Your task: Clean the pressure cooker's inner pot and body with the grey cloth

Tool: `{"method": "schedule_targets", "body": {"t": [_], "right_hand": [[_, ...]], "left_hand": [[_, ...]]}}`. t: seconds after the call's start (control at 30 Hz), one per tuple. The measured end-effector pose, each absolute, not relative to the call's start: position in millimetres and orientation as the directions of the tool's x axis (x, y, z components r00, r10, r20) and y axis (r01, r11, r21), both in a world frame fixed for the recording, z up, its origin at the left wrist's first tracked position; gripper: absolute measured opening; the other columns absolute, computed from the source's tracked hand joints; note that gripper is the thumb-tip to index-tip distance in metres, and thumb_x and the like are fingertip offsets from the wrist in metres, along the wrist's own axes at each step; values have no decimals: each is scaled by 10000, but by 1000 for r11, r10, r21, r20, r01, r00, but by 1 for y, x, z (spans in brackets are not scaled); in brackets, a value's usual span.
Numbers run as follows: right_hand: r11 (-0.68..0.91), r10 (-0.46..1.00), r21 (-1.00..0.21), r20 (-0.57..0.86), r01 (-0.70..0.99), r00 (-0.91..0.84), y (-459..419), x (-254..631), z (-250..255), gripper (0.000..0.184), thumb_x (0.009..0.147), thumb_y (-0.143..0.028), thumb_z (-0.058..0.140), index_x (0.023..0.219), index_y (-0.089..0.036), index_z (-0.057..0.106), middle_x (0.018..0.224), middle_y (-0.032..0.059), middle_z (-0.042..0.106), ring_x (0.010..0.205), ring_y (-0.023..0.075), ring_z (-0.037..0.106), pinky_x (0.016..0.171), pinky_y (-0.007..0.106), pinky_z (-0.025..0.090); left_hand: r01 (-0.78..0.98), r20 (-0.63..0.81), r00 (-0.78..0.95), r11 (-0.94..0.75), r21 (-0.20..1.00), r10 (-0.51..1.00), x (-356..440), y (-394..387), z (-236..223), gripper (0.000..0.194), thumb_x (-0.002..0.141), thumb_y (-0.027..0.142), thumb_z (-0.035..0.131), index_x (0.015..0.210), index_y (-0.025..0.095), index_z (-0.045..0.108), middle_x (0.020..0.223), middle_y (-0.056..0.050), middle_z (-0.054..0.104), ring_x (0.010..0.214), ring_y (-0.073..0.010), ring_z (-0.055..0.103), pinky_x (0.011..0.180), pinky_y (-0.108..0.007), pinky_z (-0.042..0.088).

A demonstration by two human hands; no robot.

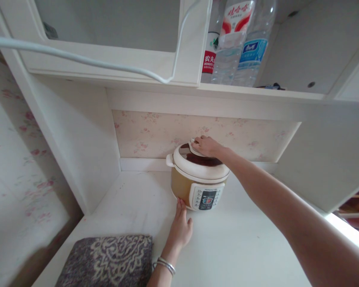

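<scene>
A white and gold electric pressure cooker [182, 181] with a dark brown lid top stands at the back of the white desk surface, its control panel [207, 197] facing me at a slant. My right hand [206, 146] reaches over the top, with its fingers curled round the lid handle [193, 149]. Low at the cooker's front left, my left hand [181, 227] touches the base with its fingertips, fingers stretched out and thumb apart. A silver bracelet [165, 266] circles the left wrist. The cooker's rear is hidden.
A folded grey patterned cloth [107, 261] lies at the front left of the desk [242, 247]. Overhead, several plastic bottles [230, 52] stand on a shelf [257, 91]. A white cable [92, 63] hangs across the cabinet. Side panels [74, 131] bound the niche.
</scene>
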State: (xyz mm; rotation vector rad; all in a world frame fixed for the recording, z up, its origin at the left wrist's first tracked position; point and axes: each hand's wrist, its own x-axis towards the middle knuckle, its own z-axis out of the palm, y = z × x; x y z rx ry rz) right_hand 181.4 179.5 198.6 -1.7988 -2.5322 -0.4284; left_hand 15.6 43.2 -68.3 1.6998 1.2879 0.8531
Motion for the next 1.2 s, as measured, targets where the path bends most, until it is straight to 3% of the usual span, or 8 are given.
{"method": "schedule_targets", "body": {"t": [0.07, 0.23, 0.4, 0.63, 0.97, 1.1, 1.2], "right_hand": [[291, 927, 256, 163, 922, -338, 177, 179, 199, 397, 959, -356, 339, 1294, -217, 500, 1317, 150, 518, 1205, 313, 441, 953, 435, 351], [63, 969, 150, 226, 987, -96, 178, 168, 199, 574, 948, -537, 235, 1285, -164, 514, 1199, 215, 578, 1098, 338, 554, 868, 471, 429], [-11, 968, 98, 252, 995, -14, 184, 155, 198, 597, 950, -530, 227, 1262, -136, 549, 1141, 261, 602, 1101, 375, 567, 857, 530, 426], [-49, 979, 69, 200, 996, 34, 184, 157, 207, 677, 855, -673, 388, 1233, -145, 579, 1147, 229, 629, 1063, 342, 596, 869, 471, 453], [-43, 952, 25, 304, 999, 34, 190, 188, 231, 489, 908, -554, 384, 1252, -256, 564, 1179, 153, 629, 1049, 320, 594, 825, 425, 452], [-118, 905, -110, 398, 987, 152, 190, 213, 250, 525, 904, -555, 417, 1240, -183, 572, 1130, 185, 634, 1022, 319, 592, 838, 440, 422], [-171, 861, -154, 457, 973, 224, 176, 241, 257, 571, 924, -566, 369, 1233, -127, 565, 1113, 222, 617, 1059, 355, 557, 861, 518, 387]], "left_hand": [[402, 50, 246, -149, 903, 968, 15, 42, -69, 793, 784, 176, 488, 1490, 27, 161, 1575, -90, 19, 1445, -172, 11, 1175, -257, 49], [424, 80, 260, -188, 886, 962, 14, 40, -69, 799, 778, 160, 482, 1491, 18, 150, 1567, -104, 10, 1443, -183, 55, 1172, -255, 79], [466, 75, 268, -198, 862, 960, 14, 40, -67, 789, 783, 152, 480, 1487, 8, 154, 1568, -112, 25, 1444, -164, 55, 1169, -242, 66], [372, 52, 252, -146, 917, 966, 13, 42, -65, 793, 773, 158, 504, 1495, 79, 185, 1576, -71, 30, 1438, -158, 58, 1163, -219, 53], [367, 56, 247, -147, 919, 968, 12, 43, -68, 794, 773, 156, 506, 1495, 79, 184, 1576, -69, 28, 1441, -159, 65, 1172, -247, 63], [416, 52, 261, -161, 895, 964, 13, 44, -68, 778, 789, 162, 487, 1489, 36, 174, 1571, -98, 15, 1443, -165, 72, 1176, -259, 76], [404, 71, 256, -173, 898, 964, 13, 44, -69, 779, 783, 157, 490, 1486, 31, 180, 1570, -106, 30, 1444, -168, 69, 1176, -264, 81]]}}
